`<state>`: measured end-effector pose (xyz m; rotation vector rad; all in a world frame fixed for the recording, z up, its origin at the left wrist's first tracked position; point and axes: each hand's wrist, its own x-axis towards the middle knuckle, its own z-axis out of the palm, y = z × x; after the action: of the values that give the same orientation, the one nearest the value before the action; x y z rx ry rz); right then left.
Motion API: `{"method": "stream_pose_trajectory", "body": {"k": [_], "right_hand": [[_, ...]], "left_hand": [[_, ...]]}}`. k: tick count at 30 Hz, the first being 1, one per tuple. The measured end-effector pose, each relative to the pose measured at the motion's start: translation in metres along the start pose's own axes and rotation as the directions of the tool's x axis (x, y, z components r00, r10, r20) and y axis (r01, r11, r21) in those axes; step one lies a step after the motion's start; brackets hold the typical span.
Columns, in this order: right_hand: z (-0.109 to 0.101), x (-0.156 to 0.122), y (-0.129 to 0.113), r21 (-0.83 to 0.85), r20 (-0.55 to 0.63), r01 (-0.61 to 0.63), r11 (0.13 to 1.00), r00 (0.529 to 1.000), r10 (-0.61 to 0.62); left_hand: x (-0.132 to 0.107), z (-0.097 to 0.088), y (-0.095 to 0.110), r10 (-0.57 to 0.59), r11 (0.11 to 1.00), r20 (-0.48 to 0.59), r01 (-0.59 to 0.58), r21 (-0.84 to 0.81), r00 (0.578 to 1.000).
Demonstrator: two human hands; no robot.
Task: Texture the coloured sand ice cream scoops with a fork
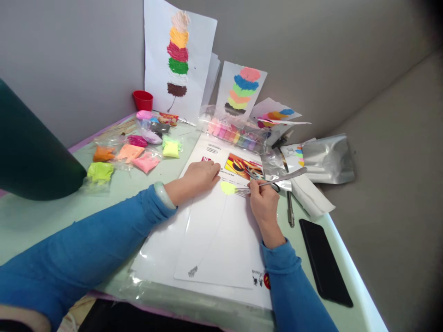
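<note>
A fork [287,176] is gripped in my right hand [265,200], its handle pointing up to the right. Its tines touch or hover just at the right edge of a flat patch of pale yellow clay [227,187] on a white sheet of paper [218,240]. My left hand [202,176] lies on the paper just left of the patch, holding nothing I can see, its fingers loosely bent. A thin pencil line runs down from the clay to a small grey scribble near the sheet's lower edge. Under the sheet lies a printed paper pack [162,258].
Bagged coloured clay [100,173] and a red cup [143,100] are on the left. Layered-clay pictures [178,60] lean against the wall. A clear tray of clay [235,133] sits behind; scissors [275,186], a pen [290,210] and a black phone [325,263] are at right.
</note>
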<state>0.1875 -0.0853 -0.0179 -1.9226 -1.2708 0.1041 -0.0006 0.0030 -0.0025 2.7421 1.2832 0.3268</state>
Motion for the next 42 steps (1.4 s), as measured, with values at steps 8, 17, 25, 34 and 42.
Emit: {"method": "stream_pose_trajectory", "body": {"k": [8, 17, 25, 34, 42], "right_hand": [[0.0002, 0.0010, 0.0000, -0.073, -0.014, -0.013, 0.997, 1.000, 0.012], [-0.0007, 0.0000, -0.0011, 0.010, 0.008, 0.003, 1.000, 1.000, -0.003], [-0.0006, 0.0011, 0.0001, -0.116, -0.034, 0.006, 0.993, 0.999, -0.010], [-0.0001, 0.0005, 0.0012, 0.000, 0.014, -0.005, 1.000, 1.000, 0.005], [-0.0010, 0.0009, 0.0013, -0.101, -0.018, -0.003, 0.995, 1.000, 0.001]], "left_hand": [[0.0004, 0.0012, -0.0011, 0.006, 1.000, -0.006, -0.006, 0.006, 1.000], [0.0005, 0.0020, -0.0011, 0.001, 1.000, -0.005, -0.001, 0.005, 1.000], [0.0011, 0.0031, -0.0023, 0.004, 1.000, -0.005, -0.004, -0.001, 1.000], [0.0010, 0.0030, -0.0021, 0.003, 1.000, -0.005, -0.003, -0.001, 1.000], [0.0008, 0.0035, -0.0022, 0.007, 1.000, -0.013, -0.007, 0.019, 1.000]]}}
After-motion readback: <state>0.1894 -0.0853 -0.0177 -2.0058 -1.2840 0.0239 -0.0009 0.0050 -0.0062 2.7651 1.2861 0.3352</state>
